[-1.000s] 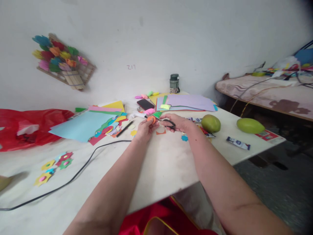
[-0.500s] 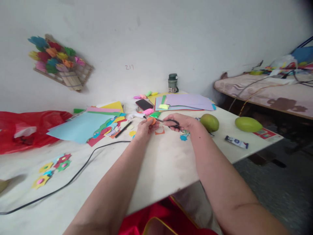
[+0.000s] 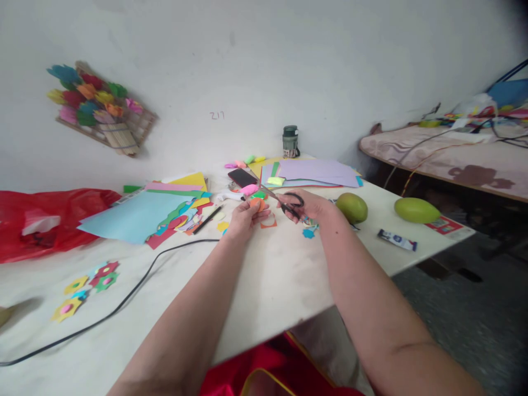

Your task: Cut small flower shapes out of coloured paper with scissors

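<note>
Pinched in my left hand (image 3: 244, 219) is a small orange paper piece (image 3: 257, 204), held just above the white table (image 3: 280, 280). My right hand (image 3: 304, 204) grips black-handled scissors (image 3: 293, 204), whose blades are spread and point up and left, near the orange piece. Below, between the hands, lies an orange paper offcut (image 3: 269, 221) with a round hole. A blue paper flower (image 3: 309, 231) rests under my right wrist. Left of my left hand are a black pen (image 3: 207, 220) and several coloured paper scraps (image 3: 181, 220).
Paper sheets (image 3: 317, 170), a phone (image 3: 241, 177) and a green bottle (image 3: 290, 142) stand or lie at the back. Two green fruits, one a mango (image 3: 352, 208), sit right. A black cable (image 3: 136, 286) crosses the left side, beside finished-looking paper flowers (image 3: 68, 308) and a red bag (image 3: 58, 220).
The scissors have opened wider, and their blades have swung upward, away from the orange paper. My left hand stays nearly in place with the piece.
</note>
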`<state>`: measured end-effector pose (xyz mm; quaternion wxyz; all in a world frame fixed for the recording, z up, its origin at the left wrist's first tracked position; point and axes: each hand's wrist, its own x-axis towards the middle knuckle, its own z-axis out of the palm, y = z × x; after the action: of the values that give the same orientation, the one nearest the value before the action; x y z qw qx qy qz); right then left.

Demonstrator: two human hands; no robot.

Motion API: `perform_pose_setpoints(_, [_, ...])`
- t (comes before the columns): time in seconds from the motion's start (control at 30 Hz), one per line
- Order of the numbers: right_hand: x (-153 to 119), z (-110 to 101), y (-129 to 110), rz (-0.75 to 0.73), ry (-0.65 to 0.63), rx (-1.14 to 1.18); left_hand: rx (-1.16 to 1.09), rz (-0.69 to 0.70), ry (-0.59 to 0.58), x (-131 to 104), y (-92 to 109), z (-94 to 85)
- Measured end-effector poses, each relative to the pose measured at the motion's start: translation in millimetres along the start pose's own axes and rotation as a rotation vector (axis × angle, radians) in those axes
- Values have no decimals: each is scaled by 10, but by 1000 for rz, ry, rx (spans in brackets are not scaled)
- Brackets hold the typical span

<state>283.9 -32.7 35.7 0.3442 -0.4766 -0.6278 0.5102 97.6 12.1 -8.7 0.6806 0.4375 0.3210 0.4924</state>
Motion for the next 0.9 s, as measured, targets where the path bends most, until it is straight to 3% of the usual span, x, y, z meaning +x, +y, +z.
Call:
perform_pose_setpoints(0.13, [20, -29, 37, -48, -24, 134, -38, 14, 3, 8, 27, -31])
perform_pose_setpoints(0.27, [63, -52, 70, 30, -65, 220, -121, 69, 20, 41, 54, -69])
perform_pose_setpoints(0.37, [81, -57, 75, 97, -95, 242, -143, 83, -64, 42, 40, -46])
perform_pose_setpoints(0.47, [72, -49, 64, 108, -99, 270, -66, 4, -176, 16, 8, 5])
perform_pose_setpoints(0.57, [55, -38, 47, 83, -76, 298, 36, -32, -207, -6, -3, 23])
perform_pose_setpoints(0.77, [57, -29, 58, -1, 6, 305, 67, -6, -165, 8, 40, -50])
perform_pose_setpoints(0.9, [116, 36, 67, -84, 63, 290, -15, 88, -75, 44, 65, -74])
